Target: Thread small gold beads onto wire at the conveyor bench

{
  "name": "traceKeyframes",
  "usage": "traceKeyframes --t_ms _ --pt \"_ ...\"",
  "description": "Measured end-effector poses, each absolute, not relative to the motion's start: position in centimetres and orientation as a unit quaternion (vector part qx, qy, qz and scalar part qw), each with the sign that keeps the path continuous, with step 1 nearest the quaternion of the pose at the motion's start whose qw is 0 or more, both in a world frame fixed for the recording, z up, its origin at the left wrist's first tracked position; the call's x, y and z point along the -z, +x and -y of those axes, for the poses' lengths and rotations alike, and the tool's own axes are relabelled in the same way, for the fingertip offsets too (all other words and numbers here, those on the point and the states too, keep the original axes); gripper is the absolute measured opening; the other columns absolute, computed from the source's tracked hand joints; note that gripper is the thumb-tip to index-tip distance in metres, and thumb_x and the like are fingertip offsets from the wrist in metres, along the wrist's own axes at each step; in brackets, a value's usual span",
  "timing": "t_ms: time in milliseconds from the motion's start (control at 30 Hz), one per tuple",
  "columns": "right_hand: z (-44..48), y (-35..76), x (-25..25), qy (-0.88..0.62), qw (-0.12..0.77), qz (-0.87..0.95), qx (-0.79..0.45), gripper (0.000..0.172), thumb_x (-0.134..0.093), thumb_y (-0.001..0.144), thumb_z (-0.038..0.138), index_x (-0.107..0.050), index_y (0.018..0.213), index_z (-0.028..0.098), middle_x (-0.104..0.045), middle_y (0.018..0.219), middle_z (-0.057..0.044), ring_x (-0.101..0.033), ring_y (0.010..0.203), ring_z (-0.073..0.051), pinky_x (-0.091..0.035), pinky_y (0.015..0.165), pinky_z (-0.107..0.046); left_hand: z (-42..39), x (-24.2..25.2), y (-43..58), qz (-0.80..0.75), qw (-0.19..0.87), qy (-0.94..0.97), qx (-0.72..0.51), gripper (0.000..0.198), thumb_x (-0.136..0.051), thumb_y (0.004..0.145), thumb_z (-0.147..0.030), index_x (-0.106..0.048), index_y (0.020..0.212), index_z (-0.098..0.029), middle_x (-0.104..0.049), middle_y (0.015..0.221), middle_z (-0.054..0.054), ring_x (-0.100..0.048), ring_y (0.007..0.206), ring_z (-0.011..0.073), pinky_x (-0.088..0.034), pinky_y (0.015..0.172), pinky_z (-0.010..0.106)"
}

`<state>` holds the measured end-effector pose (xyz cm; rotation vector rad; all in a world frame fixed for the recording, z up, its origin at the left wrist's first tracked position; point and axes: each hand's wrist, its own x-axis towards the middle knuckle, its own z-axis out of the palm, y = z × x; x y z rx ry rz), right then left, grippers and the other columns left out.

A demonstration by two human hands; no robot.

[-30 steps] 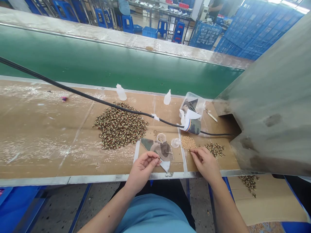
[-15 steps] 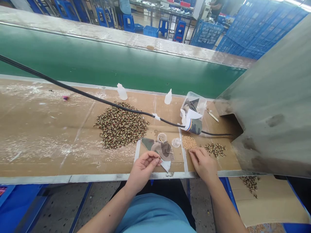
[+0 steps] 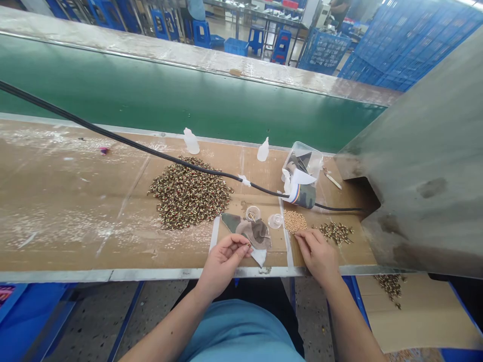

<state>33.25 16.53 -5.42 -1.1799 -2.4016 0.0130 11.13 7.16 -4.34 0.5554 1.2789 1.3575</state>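
My left hand [image 3: 223, 260] is closed in a pinch at the bench's near edge, holding something tiny I cannot make out, next to a scrap of camouflage cloth [image 3: 253, 232]. My right hand [image 3: 318, 253] rests palm down on the cardboard, fingertips touching the near edge of a small pile of pale beads [image 3: 294, 220]. A small heap of brown-gold parts [image 3: 335, 232] lies just right of those fingers. A large heap of the same parts [image 3: 189, 194] sits farther left.
Two tiny clear cups [image 3: 252, 213] stand behind the cloth. A black cable [image 3: 124, 144] crosses the bench to a grey metal housing [image 3: 430, 166]. Two small white bottles [image 3: 190, 141], a clear plastic box [image 3: 304, 161] and a green conveyor belt [image 3: 158, 100] lie beyond.
Hardly anything has moved. Both hands stay in place at the near edge; the view has shifted slightly.
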Motion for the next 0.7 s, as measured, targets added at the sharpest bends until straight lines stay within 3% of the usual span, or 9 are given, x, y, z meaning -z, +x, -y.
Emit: traceKeyframes --t_ms 433,700 --pt "-17.3 33.1 4.9 -0.399 0.19 0.897 0.009 0.036 -0.031 0.097 0.032 -0.063 0.085 0.021 -0.066 0.085 -0.004 -0.064 0.07 -0.01 -0.046 0.059 -0.018 -6.9 4.7 11.2 -0.538 0.567 0.223 -0.582 0.025 -0.072 0.067 -0.036 -0.061 0.079 -0.017 -0.064 0.072 0.0 -0.064 0.069 0.0139 -0.052 0.073 0.028" --pt "-17.3 32.8 5.0 -0.402 0.217 0.889 -0.011 0.035 -0.03 0.096 0.033 -0.059 0.081 0.022 -0.065 0.08 -0.003 -0.063 0.063 -0.012 -0.046 0.052 -0.022 -6.9 4.7 12.0 -0.496 0.587 0.183 -0.613 0.027 -0.074 0.067 -0.038 -0.059 0.076 -0.017 -0.068 0.078 0.004 -0.066 0.09 0.0214 -0.051 0.081 0.032"
